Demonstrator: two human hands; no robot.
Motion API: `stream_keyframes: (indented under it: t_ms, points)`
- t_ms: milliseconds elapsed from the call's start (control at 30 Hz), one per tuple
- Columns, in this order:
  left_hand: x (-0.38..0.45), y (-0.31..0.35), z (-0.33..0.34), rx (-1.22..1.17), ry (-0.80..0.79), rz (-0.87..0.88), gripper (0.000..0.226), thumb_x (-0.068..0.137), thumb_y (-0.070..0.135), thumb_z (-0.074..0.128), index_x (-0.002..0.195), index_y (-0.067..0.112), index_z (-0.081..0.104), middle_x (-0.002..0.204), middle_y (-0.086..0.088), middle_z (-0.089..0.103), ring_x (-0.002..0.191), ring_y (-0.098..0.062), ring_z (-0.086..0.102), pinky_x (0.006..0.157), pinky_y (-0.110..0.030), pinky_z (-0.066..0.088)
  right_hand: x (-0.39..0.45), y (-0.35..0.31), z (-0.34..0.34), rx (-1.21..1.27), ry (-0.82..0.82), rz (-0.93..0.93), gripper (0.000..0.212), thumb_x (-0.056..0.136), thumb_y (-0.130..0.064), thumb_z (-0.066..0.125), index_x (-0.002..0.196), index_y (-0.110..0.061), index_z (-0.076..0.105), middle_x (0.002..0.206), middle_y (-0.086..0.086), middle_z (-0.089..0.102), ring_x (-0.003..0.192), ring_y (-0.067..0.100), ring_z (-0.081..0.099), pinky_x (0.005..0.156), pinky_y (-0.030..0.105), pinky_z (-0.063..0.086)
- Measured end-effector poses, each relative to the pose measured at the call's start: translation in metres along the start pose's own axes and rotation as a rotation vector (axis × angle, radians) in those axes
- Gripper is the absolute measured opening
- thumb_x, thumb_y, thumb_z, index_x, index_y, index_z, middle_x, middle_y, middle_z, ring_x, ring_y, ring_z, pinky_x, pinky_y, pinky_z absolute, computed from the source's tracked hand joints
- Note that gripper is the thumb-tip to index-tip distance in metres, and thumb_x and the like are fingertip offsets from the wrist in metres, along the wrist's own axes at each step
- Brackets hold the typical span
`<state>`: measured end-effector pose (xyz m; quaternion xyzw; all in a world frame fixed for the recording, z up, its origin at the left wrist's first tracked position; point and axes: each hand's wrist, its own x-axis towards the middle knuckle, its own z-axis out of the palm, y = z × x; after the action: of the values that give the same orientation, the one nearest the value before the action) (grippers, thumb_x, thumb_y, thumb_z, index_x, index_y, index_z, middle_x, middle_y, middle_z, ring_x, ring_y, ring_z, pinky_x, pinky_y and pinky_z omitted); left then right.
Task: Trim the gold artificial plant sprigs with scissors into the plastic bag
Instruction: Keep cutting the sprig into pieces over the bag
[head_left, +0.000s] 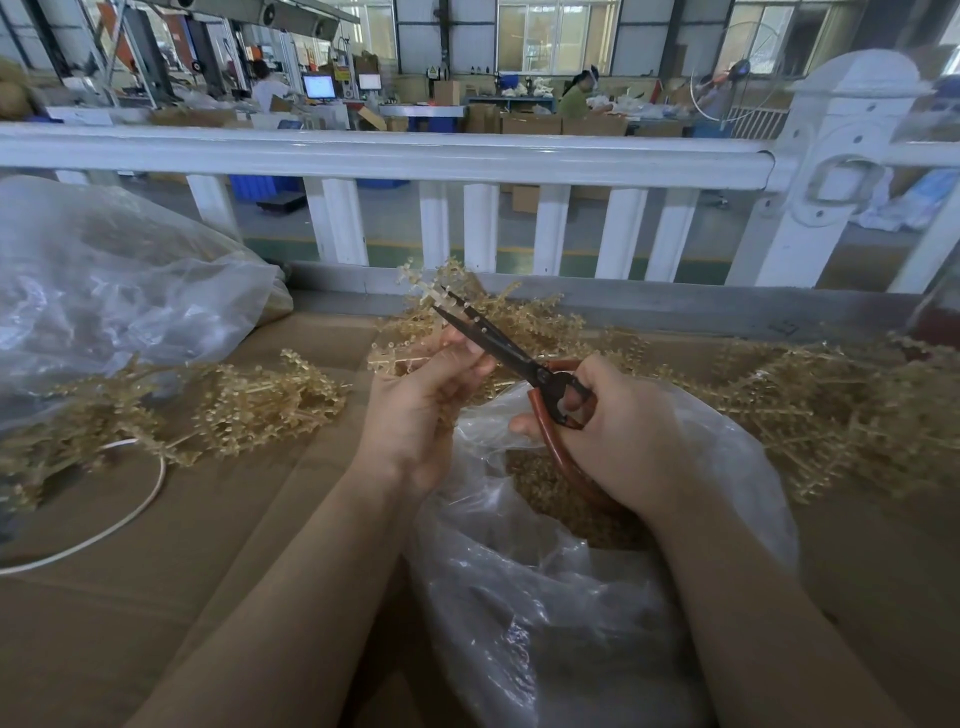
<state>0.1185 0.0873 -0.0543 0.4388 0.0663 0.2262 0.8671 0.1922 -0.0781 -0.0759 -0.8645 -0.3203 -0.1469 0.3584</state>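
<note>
From my feed the left hand (415, 410) pinches a gold sprig (415, 332) above the open plastic bag (597, 597) of trimmings, while the right hand (618, 431) grips the red-handled scissors (519, 358), blades slightly parted around the sprig's top, cardboard-covered table (208, 571) underneath.

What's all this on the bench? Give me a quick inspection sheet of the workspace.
Surface: brown cardboard.
Job's things: gold sprig held up; scissors, blades slightly apart at it; open plastic bag below holds gold trimmings.
Clutter: sprig piles left and right; second bag.
Hands: left hand grips sprig; right hand grips scissors.
Cables: white cord.
Surroundings: white railing, factory floor.
</note>
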Motion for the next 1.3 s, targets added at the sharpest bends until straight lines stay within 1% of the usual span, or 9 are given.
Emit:
stream_keyframes:
  t_ms: [233,600,667,733,833,1000,1133,1233,1300]
  points:
    - [0.001,-0.001,-0.002,0.016,-0.004,-0.028,0.018,0.069,0.011,0.074,0.086,0.011,0.069,0.078,0.000,0.071,0.072,-0.011,0.068,0.081,-0.021,0.055,0.000,0.001,0.001,0.025,-0.007,0.016,0.070,0.051,-0.101,0.045,0.074,-0.035,0.043,0.061,-0.017,0.053,0.054,-0.003,0.050,0.050,0.018,0.034]
    - [0.000,-0.003,-0.002,0.083,-0.052,-0.045,0.030,0.068,0.013,0.077,0.096,0.009,0.068,0.091,-0.002,0.071,0.079,-0.012,0.070,0.079,-0.024,0.054,0.001,0.001,0.000,0.054,-0.031,0.040,0.074,0.051,-0.100,0.047,0.079,-0.032,0.048,0.066,-0.013,0.060,0.057,0.000,0.057,0.053,0.022,0.044]
    - [-0.001,-0.001,-0.004,0.187,-0.107,-0.052,0.039,0.070,0.018,0.082,0.105,0.012,0.066,0.101,-0.001,0.074,0.091,-0.013,0.072,0.089,-0.031,0.050,0.000,0.002,-0.001,0.065,-0.006,0.057,0.077,0.048,-0.102,0.045,0.078,-0.031,0.048,0.064,-0.013,0.059,0.057,0.000,0.057,0.053,0.023,0.045]
    - [-0.001,0.003,-0.007,0.261,-0.191,-0.072,0.069,0.062,0.037,0.088,0.121,0.013,0.064,0.118,-0.001,0.072,0.109,-0.016,0.068,0.101,-0.037,0.044,0.000,0.003,-0.002,0.092,0.006,0.082,0.080,0.046,-0.105,0.044,0.077,-0.030,0.047,0.062,-0.012,0.059,0.059,-0.001,0.058,0.053,0.024,0.045]
    - [0.001,0.011,-0.018,0.094,-0.242,-0.120,0.099,0.052,0.064,0.086,0.132,0.011,0.059,0.129,-0.006,0.066,0.117,-0.024,0.063,0.100,-0.043,0.044,-0.001,0.004,-0.004,0.124,-0.001,0.093,0.079,0.046,-0.105,0.046,0.076,-0.031,0.046,0.074,-0.023,0.063,0.064,-0.003,0.059,0.053,0.023,0.043]
    - [0.007,0.021,-0.035,-0.025,-0.234,-0.167,0.071,0.050,0.057,0.091,0.106,0.016,0.075,0.109,-0.005,0.072,0.097,-0.021,0.070,0.082,-0.035,0.058,0.000,0.001,-0.007,0.086,-0.022,0.068,0.079,0.046,-0.107,0.040,0.077,-0.034,0.044,0.086,-0.047,0.053,0.074,-0.014,0.056,0.054,0.022,0.040]
    - [0.008,0.021,-0.035,0.233,-0.147,-0.073,0.051,0.051,0.035,0.096,0.094,0.018,0.076,0.099,-0.002,0.075,0.093,-0.016,0.072,0.081,-0.031,0.058,0.000,0.001,-0.008,0.040,-0.056,0.023,0.072,0.049,-0.106,0.040,0.076,-0.039,0.041,0.088,-0.049,0.051,0.076,-0.015,0.054,0.053,0.021,0.038]
    - [0.008,0.018,-0.032,0.234,-0.124,-0.014,0.034,0.068,0.013,0.081,0.099,0.006,0.068,0.090,-0.007,0.075,0.086,-0.018,0.073,0.075,-0.029,0.057,0.001,0.002,-0.008,0.008,-0.070,0.011,0.068,0.052,-0.103,0.042,0.075,-0.040,0.041,0.089,-0.052,0.049,0.079,-0.019,0.053,0.050,0.019,0.034]
    - [0.008,0.016,-0.030,0.211,-0.105,0.025,0.028,0.070,0.009,0.075,0.097,0.002,0.067,0.086,-0.008,0.075,0.083,-0.018,0.074,0.073,-0.024,0.058,0.001,0.004,-0.007,0.008,-0.065,0.003,0.066,0.052,-0.102,0.042,0.074,-0.040,0.041,0.080,-0.042,0.056,0.077,-0.018,0.053,0.049,0.019,0.033]
